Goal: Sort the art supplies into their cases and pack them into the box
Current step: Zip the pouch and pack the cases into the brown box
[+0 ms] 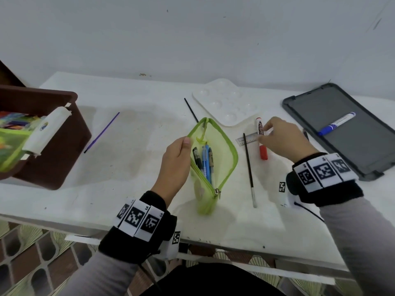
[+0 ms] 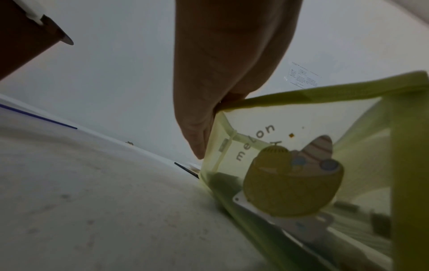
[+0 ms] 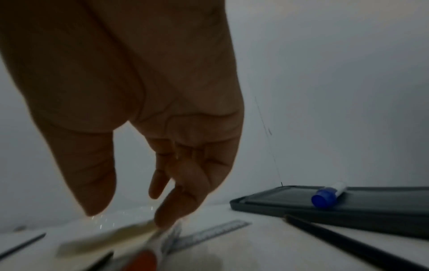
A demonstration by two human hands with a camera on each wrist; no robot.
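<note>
A green mesh pouch (image 1: 222, 146) stands unzipped mid-table with several pens (image 1: 205, 161) inside. My left hand (image 1: 177, 154) pinches its left rim and holds the mouth wide; in the left wrist view the fingers (image 2: 220, 73) grip the green edge of the pouch (image 2: 290, 165). To the right, a marker with a red cap (image 1: 264, 153) lies across a clear ruler (image 1: 249, 138). My right hand (image 1: 277, 137) reaches down on it and pinches its white barrel. The right wrist view shows the fingertips (image 3: 167, 220) on the blurred marker (image 3: 144, 260).
A brown box (image 1: 53, 146) at the left holds a green case and a white roll (image 1: 47, 129). Loose on the table are a purple brush (image 1: 102, 132), two black brushes (image 1: 249, 167) (image 1: 191, 110) and a white palette (image 1: 224, 101). A grey tray (image 1: 352, 150) at right carries a blue marker (image 1: 337, 123).
</note>
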